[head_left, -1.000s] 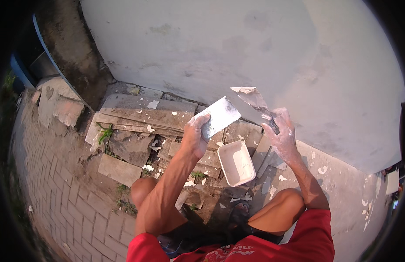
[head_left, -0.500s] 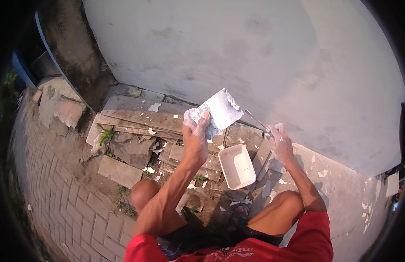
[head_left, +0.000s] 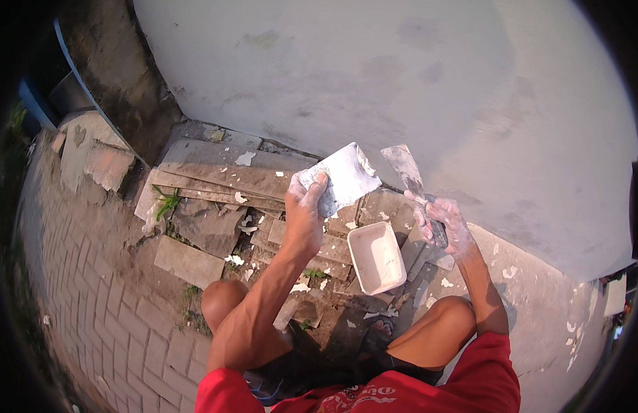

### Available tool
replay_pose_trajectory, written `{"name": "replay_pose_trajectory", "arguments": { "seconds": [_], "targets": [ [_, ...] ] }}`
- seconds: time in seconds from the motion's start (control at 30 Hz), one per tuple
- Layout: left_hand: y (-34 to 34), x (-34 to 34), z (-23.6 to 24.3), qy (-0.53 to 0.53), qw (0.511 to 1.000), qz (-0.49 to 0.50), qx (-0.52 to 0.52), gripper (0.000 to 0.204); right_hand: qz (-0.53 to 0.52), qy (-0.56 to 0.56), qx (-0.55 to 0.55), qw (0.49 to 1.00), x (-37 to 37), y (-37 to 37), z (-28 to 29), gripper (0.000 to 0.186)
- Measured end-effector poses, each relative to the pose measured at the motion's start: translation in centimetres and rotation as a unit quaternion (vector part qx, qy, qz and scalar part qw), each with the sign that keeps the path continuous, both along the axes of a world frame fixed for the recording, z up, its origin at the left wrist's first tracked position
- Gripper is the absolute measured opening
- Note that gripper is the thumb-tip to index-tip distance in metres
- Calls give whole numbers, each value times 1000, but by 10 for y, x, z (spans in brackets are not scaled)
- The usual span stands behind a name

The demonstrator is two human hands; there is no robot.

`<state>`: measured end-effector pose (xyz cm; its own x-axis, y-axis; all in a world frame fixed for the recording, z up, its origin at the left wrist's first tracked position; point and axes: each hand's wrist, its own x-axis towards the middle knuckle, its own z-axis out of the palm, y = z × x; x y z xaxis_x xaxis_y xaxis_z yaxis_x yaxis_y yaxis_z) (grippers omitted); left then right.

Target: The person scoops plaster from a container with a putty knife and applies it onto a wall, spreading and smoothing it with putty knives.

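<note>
Pinches a smeared plate [head_left: 348,175] in the left hand [head_left: 305,210] and grips a putty knife [head_left: 407,171] by its handle in the right hand [head_left: 455,226], near a rectangular tub [head_left: 367,248] probably set for easy reach.

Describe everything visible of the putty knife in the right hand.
The putty knife has a flat blade, apparently metal, that widens toward its far end and carries whitish smears. Its dark grey handle is streaked white too. The right hand, itself coated whitish, grips the handle. The blade points up and slightly left in the picture, seen against the grey wall, apart from the thin rectangular plate.
</note>
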<state>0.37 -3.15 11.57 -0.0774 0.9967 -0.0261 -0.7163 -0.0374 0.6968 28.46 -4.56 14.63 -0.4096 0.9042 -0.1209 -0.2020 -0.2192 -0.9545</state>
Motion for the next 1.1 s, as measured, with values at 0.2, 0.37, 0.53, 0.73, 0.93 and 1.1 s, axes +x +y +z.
{"name": "replay_pose_trajectory", "arguments": {
  "seconds": [0.2, 0.37, 0.53, 0.73, 0.93, 1.1],
  "targets": [
    [1, -8, 8, 11, 999, 31, 1, 19, -1, 2, -54, 999, 2, -12, 10, 41],
    [7, -15, -8, 36, 997, 55, 41, 18, -33, 32, -112, 993, -21, -28, 19, 31],
    [9, -14, -13, 40, 995, 65, 69, 16, 29, -53, -105, 993, -41, -28, 30, 27],
    [7, -16, -10, 94, 988, 92, 80, 14, -58, -319, 118, 939, -49, -32, 42, 47],
    [-12, -4, -5, 315, 935, 98, 130, 15, -2, -401, 184, 898, -55, -25, 47, 42],
    [-4, -16, -7, 317, 915, 112, 222, 23, -45, -383, 283, 878, -47, -23, 33, 38]
  ]
}}
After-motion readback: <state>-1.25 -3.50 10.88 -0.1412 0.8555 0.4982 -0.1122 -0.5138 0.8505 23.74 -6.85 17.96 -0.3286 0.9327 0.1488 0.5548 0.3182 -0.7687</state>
